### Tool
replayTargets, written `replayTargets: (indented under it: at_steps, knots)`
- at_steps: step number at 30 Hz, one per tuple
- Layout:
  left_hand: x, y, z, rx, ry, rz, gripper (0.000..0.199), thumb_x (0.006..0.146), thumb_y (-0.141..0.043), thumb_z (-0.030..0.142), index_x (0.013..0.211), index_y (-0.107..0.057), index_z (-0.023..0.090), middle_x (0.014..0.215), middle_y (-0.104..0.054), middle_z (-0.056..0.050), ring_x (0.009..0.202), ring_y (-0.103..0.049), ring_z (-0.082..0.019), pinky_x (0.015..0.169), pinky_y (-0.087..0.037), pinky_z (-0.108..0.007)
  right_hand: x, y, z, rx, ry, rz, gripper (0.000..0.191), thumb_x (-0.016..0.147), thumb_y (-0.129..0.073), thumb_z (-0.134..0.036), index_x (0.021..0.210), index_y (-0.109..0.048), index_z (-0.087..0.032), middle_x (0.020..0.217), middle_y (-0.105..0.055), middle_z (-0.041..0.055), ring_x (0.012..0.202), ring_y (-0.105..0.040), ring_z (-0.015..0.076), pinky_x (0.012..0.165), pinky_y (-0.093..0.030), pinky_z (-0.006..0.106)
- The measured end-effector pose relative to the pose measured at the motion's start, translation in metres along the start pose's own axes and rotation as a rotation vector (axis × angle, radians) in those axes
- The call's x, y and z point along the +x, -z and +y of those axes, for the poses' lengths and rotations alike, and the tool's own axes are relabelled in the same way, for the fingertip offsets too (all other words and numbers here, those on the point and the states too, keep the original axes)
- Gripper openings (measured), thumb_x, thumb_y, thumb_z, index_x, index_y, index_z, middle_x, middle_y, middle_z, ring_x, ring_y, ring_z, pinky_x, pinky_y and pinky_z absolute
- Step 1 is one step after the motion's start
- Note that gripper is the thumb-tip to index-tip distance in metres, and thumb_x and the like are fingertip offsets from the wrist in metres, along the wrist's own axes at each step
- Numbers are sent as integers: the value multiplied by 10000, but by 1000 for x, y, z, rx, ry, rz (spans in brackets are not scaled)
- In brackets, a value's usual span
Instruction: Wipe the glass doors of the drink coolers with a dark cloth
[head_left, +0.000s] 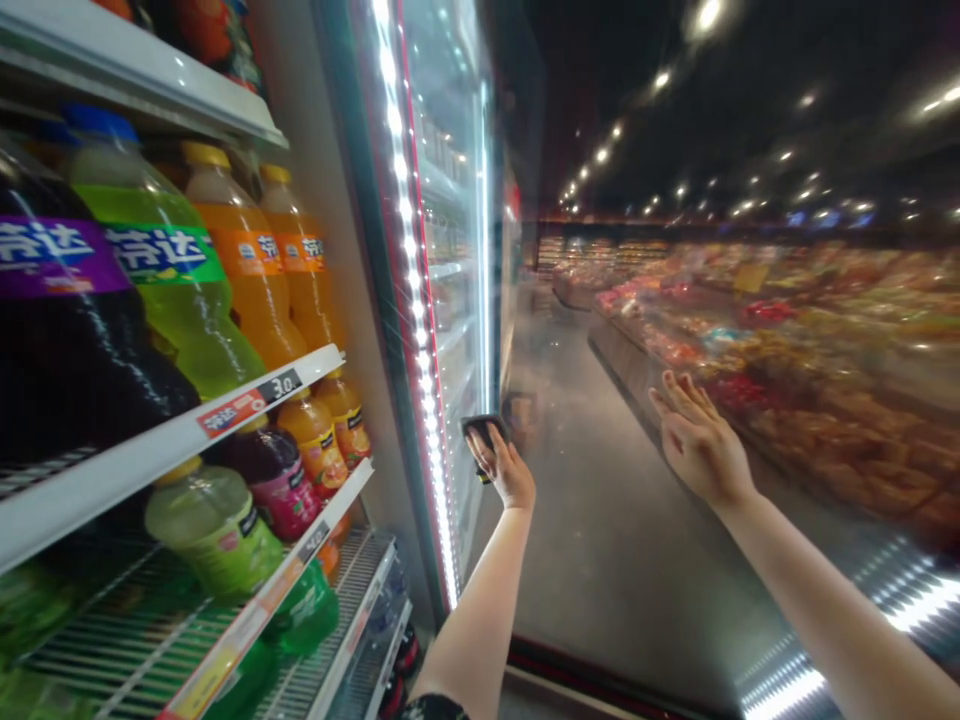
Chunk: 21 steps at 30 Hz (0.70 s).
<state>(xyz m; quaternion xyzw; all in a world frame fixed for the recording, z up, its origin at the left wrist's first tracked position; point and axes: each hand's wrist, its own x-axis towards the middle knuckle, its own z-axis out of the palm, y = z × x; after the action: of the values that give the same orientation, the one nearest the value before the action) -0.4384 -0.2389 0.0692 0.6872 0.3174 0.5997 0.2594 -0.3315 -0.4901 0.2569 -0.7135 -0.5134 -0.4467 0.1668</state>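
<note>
My left hand [504, 462] reaches forward beside the light-edged glass door [450, 250] of a drinks cooler. Its fingers are bent over a small black flat thing [472, 424], with a bit of yellow at its lower edge; its exact kind is not clear. Out in the air over the aisle is my right hand [701, 440], slightly blurred, fingers stretched out and holding nothing. To the left, large soda bottles stand on the cooler shelf: a dark one with a purple label [60, 260], a green one [165, 250] and orange ones [240, 250].
Lower racks hold a green juice bottle [217, 530], a dark pink-labelled bottle [281, 480] and orange juice bottles [319, 440]. White shelf edges [150, 470] with price tags jut out. Grey floor [592, 520] runs ahead. Blurred goods displays [810, 370] line the right.
</note>
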Motion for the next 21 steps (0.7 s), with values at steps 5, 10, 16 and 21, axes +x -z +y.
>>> replayTargets:
  at_steps: [5,10,16,21]
  knots:
    - [-31,12,9,-6,-154,-197,476,913,-568,157,1366,-638,286,1580,-470,-103,1535,-298,-291,1243,-272,-539,-8,8,7,51,31,-92,685,859,-514,-36,1513,-489,-237,1616,-392,89,1467,-412,328,1132,-479,535]
    - [-16,25,-1,32,-75,-125,581,916,-534,125,1477,-520,275,1701,-206,-122,1574,-123,-330,1234,-198,-626,-35,31,31,47,73,-100,593,893,-512,-64,1450,-567,-259,1591,-442,68,1461,-422,327,1150,-455,552]
    - [-7,-16,43,45,-33,-12,700,970,-473,149,1617,-242,280,1722,45,-99,1566,98,-321,1246,-114,-629,-61,40,60,-12,26,-83,586,892,-528,-70,1445,-565,-261,1611,-405,63,1480,-387,325,1178,-417,569]
    - [-77,-21,47,-5,-255,-300,587,881,-605,83,1392,-605,372,1681,-282,-41,1567,-71,-326,1236,-208,-605,-93,43,68,-42,45,-127,584,893,-511,-43,1435,-566,-256,1600,-424,61,1474,-401,302,1196,-400,548]
